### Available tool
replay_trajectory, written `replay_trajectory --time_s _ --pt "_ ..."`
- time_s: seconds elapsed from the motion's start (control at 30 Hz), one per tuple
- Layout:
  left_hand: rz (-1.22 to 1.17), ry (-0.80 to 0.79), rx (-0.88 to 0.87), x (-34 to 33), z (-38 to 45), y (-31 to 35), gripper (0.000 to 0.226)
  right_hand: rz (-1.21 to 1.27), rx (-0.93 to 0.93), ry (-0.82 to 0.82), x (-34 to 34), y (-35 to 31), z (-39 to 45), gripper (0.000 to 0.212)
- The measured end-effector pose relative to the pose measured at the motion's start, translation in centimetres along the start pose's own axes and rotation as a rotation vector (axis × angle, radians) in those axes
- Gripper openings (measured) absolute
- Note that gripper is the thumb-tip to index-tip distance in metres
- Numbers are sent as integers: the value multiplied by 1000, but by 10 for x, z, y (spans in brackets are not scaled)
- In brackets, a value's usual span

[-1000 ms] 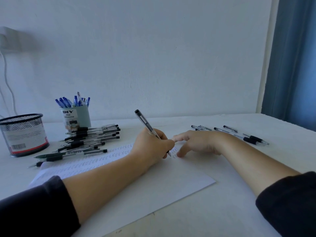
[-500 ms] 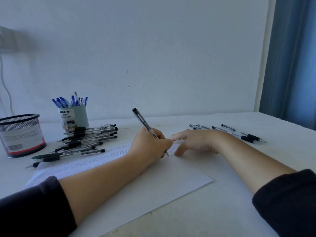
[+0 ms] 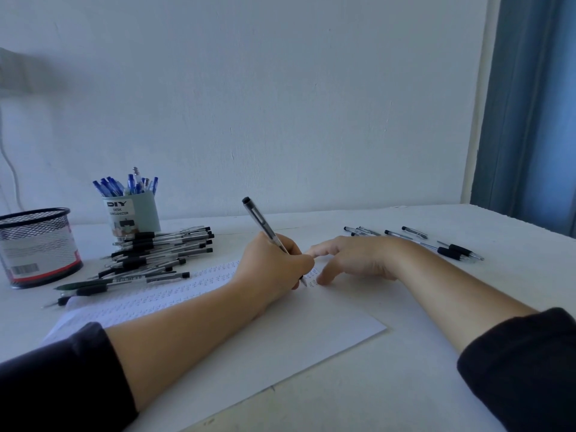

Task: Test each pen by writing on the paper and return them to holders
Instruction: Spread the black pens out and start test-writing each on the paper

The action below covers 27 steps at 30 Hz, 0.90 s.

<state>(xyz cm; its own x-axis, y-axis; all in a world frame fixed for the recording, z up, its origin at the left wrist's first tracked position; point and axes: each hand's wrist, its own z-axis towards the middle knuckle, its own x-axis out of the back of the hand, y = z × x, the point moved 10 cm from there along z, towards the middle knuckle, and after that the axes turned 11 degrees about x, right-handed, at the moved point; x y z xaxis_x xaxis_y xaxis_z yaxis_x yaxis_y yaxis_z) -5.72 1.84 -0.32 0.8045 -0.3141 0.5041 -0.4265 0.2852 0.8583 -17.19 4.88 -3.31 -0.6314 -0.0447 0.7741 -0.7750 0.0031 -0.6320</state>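
One pen (image 3: 265,224) is in the left hand (image 3: 274,263), whose grip is closed round the lower barrel; the long axis tilts up and away to the left, cap end high, tip down on the paper (image 3: 280,332) at the end of a written row. The right hand (image 3: 352,260) lies just beside the tip, fingers loosely spread and pressing the sheet, holding nothing. Both holders stand to the far left of the counter (image 3: 436,385), so the left hand is judged the nearer for the return: the mesh holder (image 3: 37,244), contents not visible through the mesh, and the pale DIY holder (image 3: 132,216), packed with blue-capped pens. A stack of black-grip pens (image 3: 156,254) lies in front of it, barrels roughly parallel; a few loose pens (image 3: 436,244) lie beyond the right wrist.
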Motion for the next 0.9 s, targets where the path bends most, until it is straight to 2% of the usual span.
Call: replay_trajectory --time_s 0.3,0.9 --pt "-2 6 2 0 0 0 17 0 -3 -5 -1 0 -1 44" --pt "21 -10 -24 -3 -4 2 22 -5 7 -9 -2 -5 -4 40"
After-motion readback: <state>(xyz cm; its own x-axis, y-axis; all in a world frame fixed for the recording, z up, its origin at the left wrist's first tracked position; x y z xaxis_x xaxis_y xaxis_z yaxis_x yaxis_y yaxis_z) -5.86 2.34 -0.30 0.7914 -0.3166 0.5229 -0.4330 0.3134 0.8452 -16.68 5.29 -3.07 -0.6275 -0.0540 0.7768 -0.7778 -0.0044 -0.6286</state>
